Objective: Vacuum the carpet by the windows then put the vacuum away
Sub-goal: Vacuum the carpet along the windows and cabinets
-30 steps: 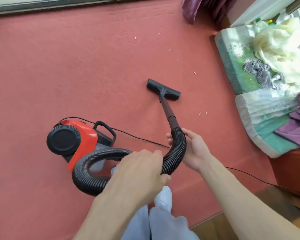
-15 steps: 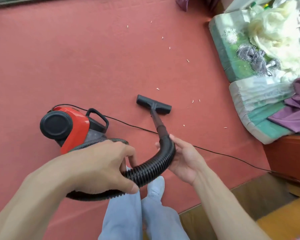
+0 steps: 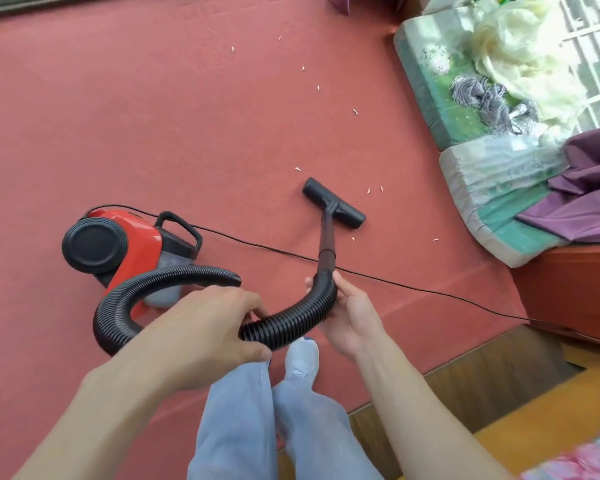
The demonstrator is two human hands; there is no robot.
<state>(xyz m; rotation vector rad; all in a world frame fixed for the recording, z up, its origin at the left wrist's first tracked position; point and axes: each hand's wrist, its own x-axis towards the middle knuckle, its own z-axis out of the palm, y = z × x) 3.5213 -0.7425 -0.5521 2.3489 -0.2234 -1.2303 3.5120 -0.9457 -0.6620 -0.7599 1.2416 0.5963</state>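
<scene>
A red and black canister vacuum (image 3: pixel 115 245) sits on the red carpet (image 3: pixel 153 116) at the left. Its black ribbed hose (image 3: pixel 291 323) loops round to a dark wand (image 3: pixel 327 244) ending in a black floor nozzle (image 3: pixel 334 203) flat on the carpet. My left hand (image 3: pixel 205 330) grips the hose near its middle. My right hand (image 3: pixel 352 315) holds the hose's curved end just below the wand. Small white scraps (image 3: pixel 368 190) lie scattered on the carpet beyond and beside the nozzle.
The vacuum's thin black cord (image 3: pixel 430 291) runs across the carpet to the right. Green patterned cushions (image 3: pixel 440 98) with cream (image 3: pixel 520 53) and purple cloth (image 3: pixel 586 188) lie at the right, on a wooden bench (image 3: pixel 568 289). Wooden floor (image 3: pixel 482 393) begins by my feet.
The nozzle was pulled back towards me and has since shifted right. My left hand slid down the hose and now grips it lower, nearer my legs.
</scene>
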